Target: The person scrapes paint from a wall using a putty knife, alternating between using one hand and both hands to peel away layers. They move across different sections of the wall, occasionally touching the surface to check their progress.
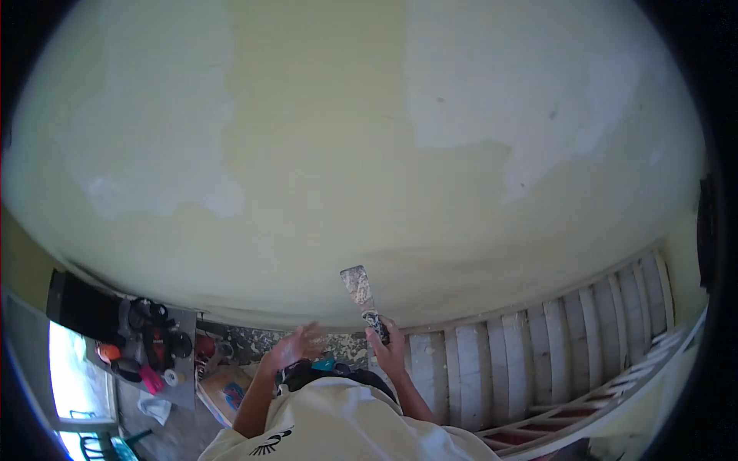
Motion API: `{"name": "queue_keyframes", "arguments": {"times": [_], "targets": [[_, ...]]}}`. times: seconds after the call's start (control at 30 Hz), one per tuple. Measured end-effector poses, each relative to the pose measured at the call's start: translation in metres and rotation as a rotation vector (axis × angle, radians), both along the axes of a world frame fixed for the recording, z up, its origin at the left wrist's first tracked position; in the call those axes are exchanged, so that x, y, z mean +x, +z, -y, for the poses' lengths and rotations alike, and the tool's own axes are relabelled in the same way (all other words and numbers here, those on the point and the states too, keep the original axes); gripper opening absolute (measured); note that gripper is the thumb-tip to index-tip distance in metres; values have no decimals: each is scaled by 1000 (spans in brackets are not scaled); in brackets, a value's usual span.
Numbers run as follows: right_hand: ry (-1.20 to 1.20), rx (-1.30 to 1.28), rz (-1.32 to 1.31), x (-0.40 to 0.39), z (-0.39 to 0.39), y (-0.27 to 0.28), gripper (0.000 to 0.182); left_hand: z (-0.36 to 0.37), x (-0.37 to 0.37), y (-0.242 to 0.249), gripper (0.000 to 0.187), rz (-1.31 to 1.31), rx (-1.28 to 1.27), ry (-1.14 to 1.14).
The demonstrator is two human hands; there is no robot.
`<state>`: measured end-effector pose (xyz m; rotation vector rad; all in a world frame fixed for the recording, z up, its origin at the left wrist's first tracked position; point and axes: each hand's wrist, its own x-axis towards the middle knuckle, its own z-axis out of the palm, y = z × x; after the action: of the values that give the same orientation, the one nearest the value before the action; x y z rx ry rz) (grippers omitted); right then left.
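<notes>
My right hand (pixel 390 349) is wrapped round the dark handle of a putty knife (pixel 358 288). Its blade points up and away from me, stained with dried whitish and brown residue, and overlaps the lower part of the wall (pixel 319 161) in this view. To the left of it, my left hand (pixel 292 347) is held out in front of my body with nothing in it. The fingers are apart and slightly blurred, with pale smears on the skin. The wall is pale yellow-green, with large whitish patches at upper left and upper right.
White stairs (pixel 469 361) with a railing run along the right side. At left, a grey table (pixel 184 392) bears black items, a pink thing (pixel 151 379) and a roll of tape (pixel 175 377). A cardboard box (pixel 219 388) stands beside it, and a green chair (pixel 123 447) is at lower left.
</notes>
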<state>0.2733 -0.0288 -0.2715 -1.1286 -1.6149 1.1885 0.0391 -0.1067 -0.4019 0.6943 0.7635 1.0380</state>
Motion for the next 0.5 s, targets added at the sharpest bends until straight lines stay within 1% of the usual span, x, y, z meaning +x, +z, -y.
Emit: {"name": "queue_keyframes", "arguments": {"times": [0.03,0.07,0.1,0.13,0.2,0.23,0.3,0.33,0.37,0.4,0.43,0.5], "targets": [[2,-41,-104,4,0,-1,34,-22,11,49,63,130,-48,112],[-25,-40,-97,-14,8,5,34,-34,-1,83,64,-8,33,140],[-35,-61,-140,-21,13,3,32,-47,-1,102,64,-153,120,170],[-43,-81,-184,-27,16,0,31,-59,-2,109,64,-152,123,147],[-62,-94,-144,-23,13,3,31,-89,12,121,60,-371,267,103],[-58,-107,-95,-22,10,4,31,-100,21,134,60,-370,271,85],[-87,-136,-113,-24,14,13,32,-108,29,165,52,-211,354,90],[-102,-175,-134,-29,18,16,33,-109,28,167,52,-206,356,76],[-120,-181,-138,-31,19,13,33,-111,29,164,45,-171,361,98],[-164,-75,-27,-30,18,10,34,-112,30,162,40,-140,365,117],[-208,24,83,-29,15,3,36,-114,30,158,40,-147,355,94],[-219,2,96,-25,10,-10,37,-117,30,145,40,-422,334,135]]}}
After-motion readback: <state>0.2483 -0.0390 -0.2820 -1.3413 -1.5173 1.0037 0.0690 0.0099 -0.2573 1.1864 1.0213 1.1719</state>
